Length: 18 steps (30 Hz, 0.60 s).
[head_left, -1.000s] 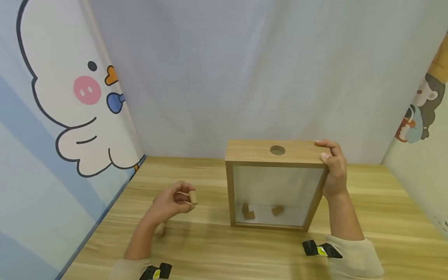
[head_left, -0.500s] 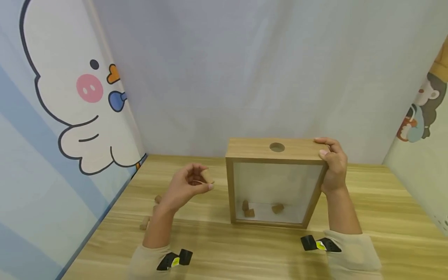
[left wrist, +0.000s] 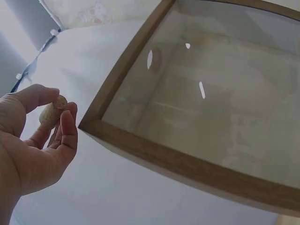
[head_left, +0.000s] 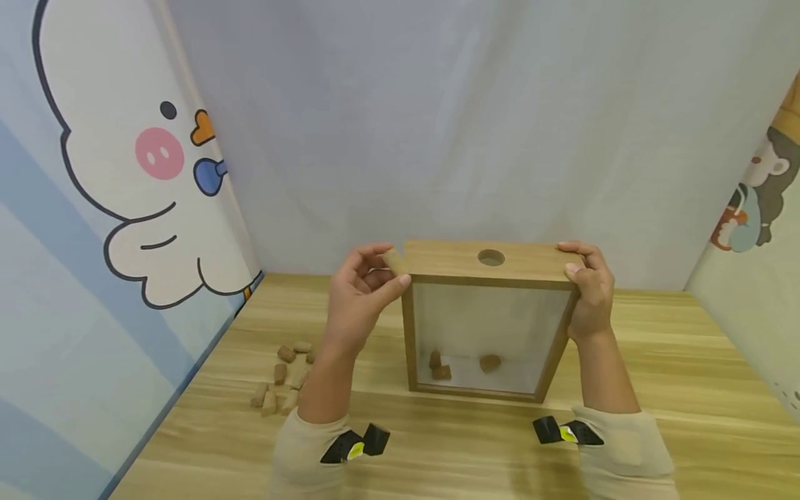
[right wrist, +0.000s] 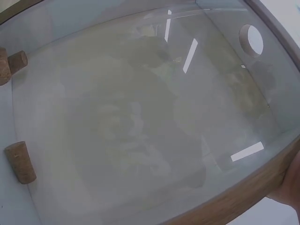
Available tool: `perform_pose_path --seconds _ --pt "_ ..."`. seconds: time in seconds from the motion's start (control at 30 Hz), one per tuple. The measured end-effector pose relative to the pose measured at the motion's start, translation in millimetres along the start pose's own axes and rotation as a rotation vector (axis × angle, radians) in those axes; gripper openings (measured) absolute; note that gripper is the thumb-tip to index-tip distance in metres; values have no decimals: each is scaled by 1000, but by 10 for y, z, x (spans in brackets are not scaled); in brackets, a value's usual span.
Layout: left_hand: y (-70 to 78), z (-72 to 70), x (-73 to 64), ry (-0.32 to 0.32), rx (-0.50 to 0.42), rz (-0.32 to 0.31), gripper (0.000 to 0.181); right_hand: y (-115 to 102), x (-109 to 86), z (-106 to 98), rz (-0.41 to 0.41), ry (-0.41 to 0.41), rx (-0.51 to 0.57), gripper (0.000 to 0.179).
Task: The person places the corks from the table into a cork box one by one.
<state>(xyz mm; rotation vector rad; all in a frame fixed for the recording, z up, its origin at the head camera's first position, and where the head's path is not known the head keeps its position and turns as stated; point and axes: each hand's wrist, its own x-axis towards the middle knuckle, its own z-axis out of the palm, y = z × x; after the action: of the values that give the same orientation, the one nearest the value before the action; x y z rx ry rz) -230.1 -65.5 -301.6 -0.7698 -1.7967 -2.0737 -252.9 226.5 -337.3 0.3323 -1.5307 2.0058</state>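
A wooden-framed box [head_left: 409, 333] with a clear front stands upright on the table, a round hole [head_left: 491, 257] in its top. Several corks lie inside on its floor, among them one cork [right wrist: 20, 162] in the right wrist view. My left hand [head_left: 356, 298] pinches a tapered cork [left wrist: 52, 112] between thumb and fingers, just beside the box's upper left corner. Whether that cork touches the box I cannot tell. At the upper right corner, my right hand [head_left: 590, 292] grips the box, thumb on the front edge and fingers over the top.
Loose corks [head_left: 280, 375] lie in a group on the wooden table [head_left: 450, 444], left of the box and partly hidden by my left forearm. A pale curtain [head_left: 400, 139] hangs behind; cartoon-printed panels stand on both sides.
My left hand has moved up and right with the cork, from over the table to the box's upper left corner, uncovering more loose corks. The right hand keeps its grip.
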Motion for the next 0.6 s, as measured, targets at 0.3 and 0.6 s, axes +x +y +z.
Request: perform_pose_path --seconds 0.3,0.6 --pt "126 306 194 -90 116 43 34 -38 -31 -18 22 -3 -20 31" --pt "252 636 504 -189 408 -193 31 -16 -21 37 -3 -15 13 30"
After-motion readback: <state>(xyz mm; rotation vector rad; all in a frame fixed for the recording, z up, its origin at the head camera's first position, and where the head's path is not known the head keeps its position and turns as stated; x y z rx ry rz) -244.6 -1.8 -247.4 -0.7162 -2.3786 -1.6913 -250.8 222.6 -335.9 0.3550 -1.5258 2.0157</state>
